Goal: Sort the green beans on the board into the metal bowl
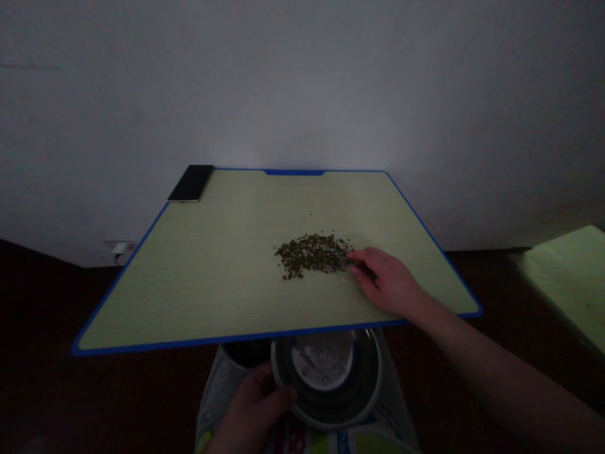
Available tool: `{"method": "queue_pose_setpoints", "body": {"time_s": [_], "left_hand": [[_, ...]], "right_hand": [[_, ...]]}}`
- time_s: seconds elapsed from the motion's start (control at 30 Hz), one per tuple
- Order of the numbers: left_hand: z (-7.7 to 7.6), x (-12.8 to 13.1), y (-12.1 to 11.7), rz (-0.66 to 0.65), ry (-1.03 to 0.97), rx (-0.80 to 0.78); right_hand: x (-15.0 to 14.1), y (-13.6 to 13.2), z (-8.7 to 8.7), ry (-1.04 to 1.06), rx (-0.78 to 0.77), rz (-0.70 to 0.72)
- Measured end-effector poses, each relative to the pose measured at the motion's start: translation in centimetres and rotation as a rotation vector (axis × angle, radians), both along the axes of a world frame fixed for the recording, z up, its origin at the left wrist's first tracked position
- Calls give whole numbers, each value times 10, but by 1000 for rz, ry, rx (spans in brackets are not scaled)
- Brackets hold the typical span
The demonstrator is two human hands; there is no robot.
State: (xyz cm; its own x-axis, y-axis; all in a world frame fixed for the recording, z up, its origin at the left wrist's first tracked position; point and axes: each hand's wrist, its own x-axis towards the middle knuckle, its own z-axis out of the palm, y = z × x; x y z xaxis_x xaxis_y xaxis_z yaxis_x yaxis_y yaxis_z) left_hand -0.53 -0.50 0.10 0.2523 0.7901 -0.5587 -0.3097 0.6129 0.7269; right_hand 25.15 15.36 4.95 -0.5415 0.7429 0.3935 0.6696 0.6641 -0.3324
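Note:
A loose patch of small dark greenish-brown grains or seeds (pixel 312 253) lies spread over the pale table top (pixel 212 265). My right hand (pixel 385 280) rests at the patch's right edge, its index finger stretched toward the grains and the thumb a little apart below; the other fingers are partly hidden. Under the table's front edge, my left hand (pixel 258 403) grips the rim of a round metal bowl (pixel 331 407) above my lap, thumb over the rim. The bowl's inside bottom looks pale and shiny. Another dark bowl (pixel 248 353) is partly hidden behind it on the left.
A black phone or tablet (pixel 191 183) lies at the table's far left corner. Blue trim (pixel 293 172) edges the table, which stands against a pale wall (pixel 302 82). A plug in a socket (pixel 120 248) is low on the left; another pale surface (pixel 571 271) is at right.

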Motion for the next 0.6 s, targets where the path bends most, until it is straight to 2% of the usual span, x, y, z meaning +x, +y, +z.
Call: {"method": "queue_pose_setpoints", "body": {"time_s": [0.37, 0.47, 0.6], "left_hand": [[0, 2, -1, 14, -6, -5], [5, 2, 1, 2, -13, -8], [12, 1, 4, -26, 74, 12]], "right_hand": [[-2, 0, 0, 11, 10, 18], [-2, 1, -1, 16, 10, 22], [-4, 2, 0, 18, 3, 28]]}}
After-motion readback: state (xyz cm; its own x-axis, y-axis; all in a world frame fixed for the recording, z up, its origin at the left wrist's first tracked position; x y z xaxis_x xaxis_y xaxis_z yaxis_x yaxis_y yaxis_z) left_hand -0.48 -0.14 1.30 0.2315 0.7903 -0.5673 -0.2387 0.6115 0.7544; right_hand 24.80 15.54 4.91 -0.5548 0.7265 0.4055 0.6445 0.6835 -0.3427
